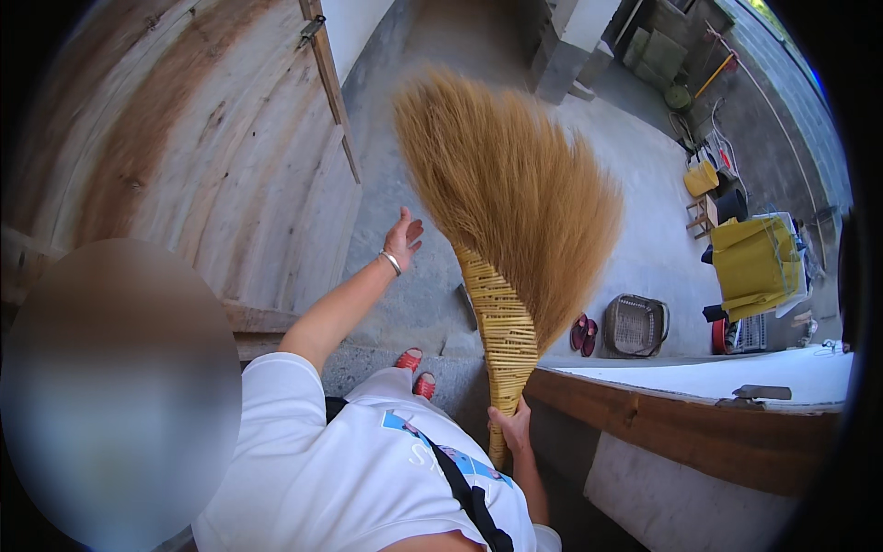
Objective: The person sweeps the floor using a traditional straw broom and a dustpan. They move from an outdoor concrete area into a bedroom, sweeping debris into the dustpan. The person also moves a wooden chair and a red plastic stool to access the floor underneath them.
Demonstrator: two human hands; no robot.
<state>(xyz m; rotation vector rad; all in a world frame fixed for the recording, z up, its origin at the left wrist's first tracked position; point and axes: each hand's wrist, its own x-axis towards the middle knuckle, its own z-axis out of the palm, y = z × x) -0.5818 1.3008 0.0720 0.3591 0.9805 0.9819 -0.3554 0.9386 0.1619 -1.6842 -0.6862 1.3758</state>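
The right hand [513,428] is gripping the broom [506,322] by its narrow end, fingers wrapping closely around it. The broom is pointing forward, its bristles [524,184] fanning out above the floor [653,230]. The left hand [403,239] is hovering near the bristles, holding nothing, its fingers spreading loosely; a bracelet [393,264] is circling that wrist. Farther right, dark red shoes [590,338] are sitting beside a basket [635,351]; a door [184,156] is standing leftward.
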